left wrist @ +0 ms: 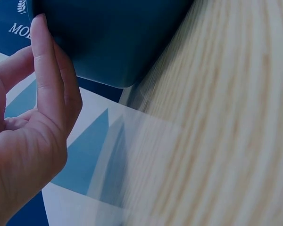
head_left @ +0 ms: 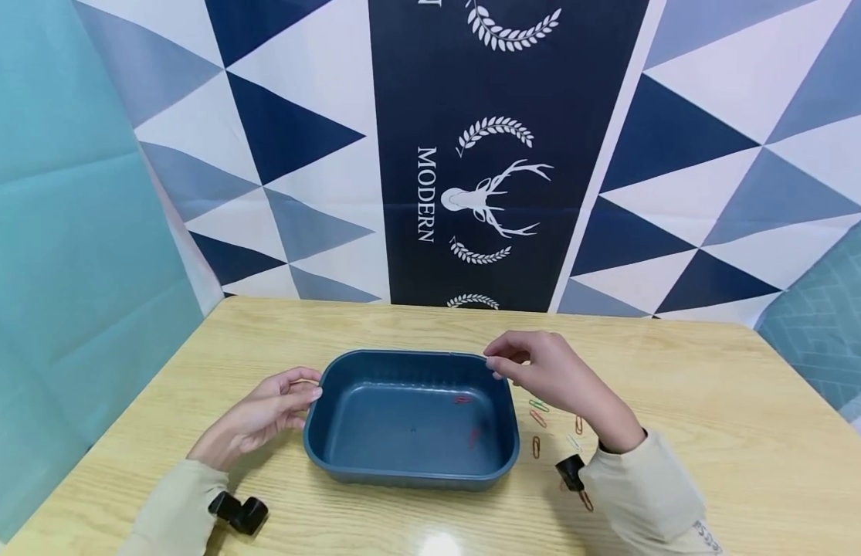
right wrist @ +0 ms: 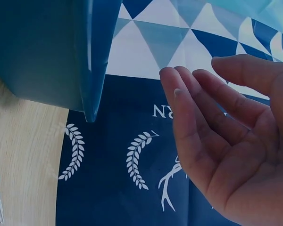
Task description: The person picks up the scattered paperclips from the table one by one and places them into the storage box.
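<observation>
Overall, blue bin: upright on the wooden table, in front of the wall cloth; its open top faces up.
Bin contents: a red paper clip on the floor, toward the far right; a second, fainter red shape lies nearer the front, too blurred to identify.
Left hand: at the outer left wall of the bin, fingertips touching it near the rim; fingers loosely extended, not clamped round the wall.
Right hand: raised at the far right corner of the bin; in the right wrist view fingers are gently bent, tips spread apart with nothing visible between them, and a gap separates hand from bin.
Loose paper clips: on the table right of the bin, a green one and a pinkish-red one close together, a brown one nearer the front, a white one farther right.
Sleeves: pale cuffs, a black wrist device by the left one.
</observation>
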Demonstrator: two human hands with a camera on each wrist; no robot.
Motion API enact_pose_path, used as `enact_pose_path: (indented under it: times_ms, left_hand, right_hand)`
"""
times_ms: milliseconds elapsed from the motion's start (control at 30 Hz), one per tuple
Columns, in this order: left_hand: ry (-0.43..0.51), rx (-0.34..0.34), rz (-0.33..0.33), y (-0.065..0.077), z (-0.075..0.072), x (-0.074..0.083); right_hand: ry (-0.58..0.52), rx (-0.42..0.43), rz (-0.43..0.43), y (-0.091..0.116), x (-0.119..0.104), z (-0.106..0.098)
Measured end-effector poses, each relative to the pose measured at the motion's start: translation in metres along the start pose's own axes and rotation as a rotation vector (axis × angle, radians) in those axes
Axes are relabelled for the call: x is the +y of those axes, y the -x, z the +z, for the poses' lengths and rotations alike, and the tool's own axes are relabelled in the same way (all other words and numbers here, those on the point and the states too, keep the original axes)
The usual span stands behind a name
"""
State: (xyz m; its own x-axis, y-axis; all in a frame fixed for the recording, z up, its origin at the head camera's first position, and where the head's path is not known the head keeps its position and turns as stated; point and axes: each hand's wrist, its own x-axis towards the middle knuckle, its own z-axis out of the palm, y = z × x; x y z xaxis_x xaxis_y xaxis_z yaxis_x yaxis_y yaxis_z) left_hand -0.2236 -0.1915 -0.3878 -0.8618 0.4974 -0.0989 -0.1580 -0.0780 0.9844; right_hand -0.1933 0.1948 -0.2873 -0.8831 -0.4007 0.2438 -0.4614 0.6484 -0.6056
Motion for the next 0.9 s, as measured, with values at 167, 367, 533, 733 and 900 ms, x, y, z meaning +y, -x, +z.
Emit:
enact_pose_path:
  times_ms: [167,367,533,733,900]
  left_hand:
    - [0.006,-0.002,-0.004,0.001,-0.002,-0.003]
    - [0.007,-0.018,0.003,0.001,-0.002,-0.003]
    - [0.002,-0.009,0.001,0.001,-0.002,-0.001]
    - [0.01,-0.011,-0.005,0.002,-0.001,-0.002]
    - [0.006,-0.007,0.005,0.001,-0.001,-0.001]
  right_hand:
    - [0.012,-0.018,0.007,0.0,0.0,-0.001]
    - [0.038,-0.022,0.011,0.002,0.004,-0.002]
    - [0.068,-0.009,0.016,0.002,0.009,-0.004]
    - [0.084,-0.021,0.052,0.003,0.019,-0.006]
    - [0.087,-0.045,0.072,0.001,0.032,-0.008]
